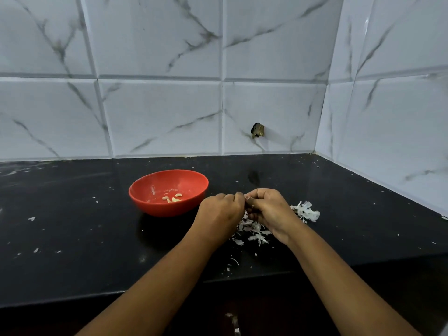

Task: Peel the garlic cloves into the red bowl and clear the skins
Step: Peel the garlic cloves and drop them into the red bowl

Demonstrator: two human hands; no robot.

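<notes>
A red bowl [167,206] stands on the black counter [72,226], with a few peeled garlic cloves [172,198] lying in it. Just right of the bowl my left hand [219,212] and my right hand [269,209] meet, fingers curled and fingertips pinched together around something small. The fingers hide it, so I cannot see the clove itself. White garlic skins [253,232] lie scattered under and in front of my hands. A bigger clump of skins [306,211] sits to the right of my right hand.
Small skin flakes [31,218] dot the counter to the left and by its front edge [228,269]. Marble-look tiled walls close the back and right side. A dark hole [257,130] marks the back wall.
</notes>
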